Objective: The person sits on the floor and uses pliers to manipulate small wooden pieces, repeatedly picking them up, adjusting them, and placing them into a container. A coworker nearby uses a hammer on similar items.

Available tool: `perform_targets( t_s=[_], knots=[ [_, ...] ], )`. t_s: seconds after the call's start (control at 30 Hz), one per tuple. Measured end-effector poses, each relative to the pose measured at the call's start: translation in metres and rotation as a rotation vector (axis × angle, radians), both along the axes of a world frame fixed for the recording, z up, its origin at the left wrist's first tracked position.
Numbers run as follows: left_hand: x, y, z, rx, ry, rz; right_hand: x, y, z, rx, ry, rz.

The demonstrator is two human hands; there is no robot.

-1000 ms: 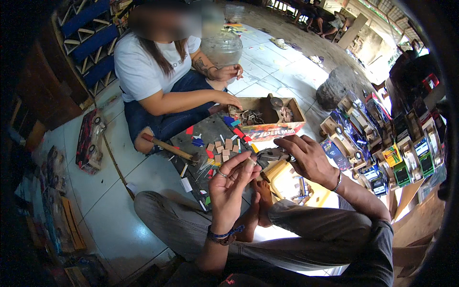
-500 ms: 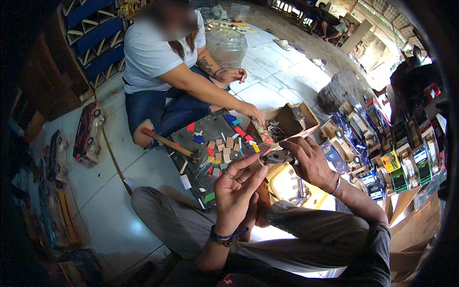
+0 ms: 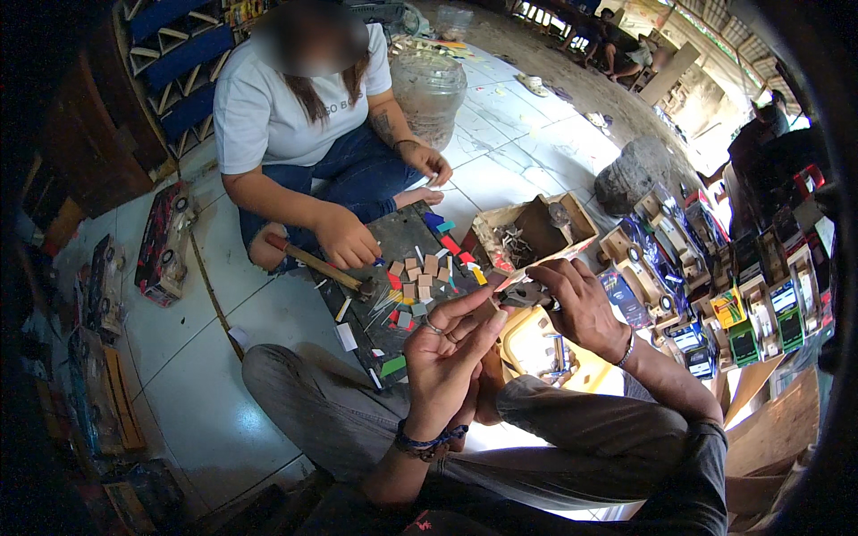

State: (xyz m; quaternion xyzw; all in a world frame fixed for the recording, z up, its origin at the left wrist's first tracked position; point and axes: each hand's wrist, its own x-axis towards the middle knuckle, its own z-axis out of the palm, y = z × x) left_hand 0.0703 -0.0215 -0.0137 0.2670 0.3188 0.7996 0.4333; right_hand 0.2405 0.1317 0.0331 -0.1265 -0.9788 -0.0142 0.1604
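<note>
In front of me my left hand point(image 3: 447, 357) pinches a small pale wooden piece point(image 3: 486, 309) between thumb and fingers. My right hand point(image 3: 583, 308) is closed around a pair of pliers point(image 3: 525, 295), whose jaws sit right by that piece; whether they grip it I cannot tell. Beyond my left hand lies a dark board point(image 3: 362, 326) carrying a group of small wooden blocks point(image 3: 424, 275), thin white sticks and coloured scraps. A hammer point(image 3: 319, 266) rests across its left side.
A co-worker's hand point(image 3: 349, 239) reaches over the board's far left. An open wooden box point(image 3: 581, 234) with metal bits stands beyond my right hand, a yellow container point(image 3: 516, 344) below it. Toy trucks point(image 3: 666, 259) crowd the right; more toy vehicles point(image 3: 167, 241) stand at left.
The co-worker's hand has moved left from the wooden box to the board, near the hammer. My hands keep nearly the same place, the pliers turned slightly at the wooden piece.
</note>
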Motion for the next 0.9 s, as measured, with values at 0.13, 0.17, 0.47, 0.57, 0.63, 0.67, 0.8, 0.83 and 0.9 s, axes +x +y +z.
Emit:
perform_targets(
  t_s=[0.13, 0.17, 0.47, 0.57, 0.63, 0.67, 0.8, 0.83, 0.9],
  knots=[
    [0.001, 0.000, 0.000, 0.015, -0.017, -0.002, 0.000, -0.001, 0.000, -0.018, -0.003, -0.002],
    [0.002, 0.000, 0.000, 0.047, -0.053, -0.008, 0.000, -0.001, 0.000, -0.018, -0.002, -0.002],
    [0.002, 0.001, -0.001, 0.032, -0.081, -0.012, 0.000, -0.002, -0.002, -0.037, 0.005, -0.015],
    [0.002, 0.002, -0.002, 0.044, -0.086, -0.016, 0.000, -0.003, -0.003, -0.051, 0.003, -0.023],
    [0.002, 0.002, -0.003, 0.023, -0.061, -0.008, 0.000, -0.004, -0.004, -0.060, -0.002, -0.027],
    [0.002, 0.002, -0.004, 0.041, -0.085, -0.011, 0.000, -0.004, -0.005, -0.057, 0.001, -0.022],
    [0.002, 0.003, -0.004, 0.017, -0.063, -0.004, 0.000, -0.004, -0.008, -0.056, 0.005, -0.022],
    [0.002, 0.003, -0.005, 0.021, -0.057, -0.001, 0.000, -0.003, -0.009, -0.061, 0.005, -0.026],
    [0.001, 0.003, -0.006, -0.008, -0.016, 0.000, 0.001, -0.003, -0.010, -0.068, -0.007, -0.033]
  ],
)
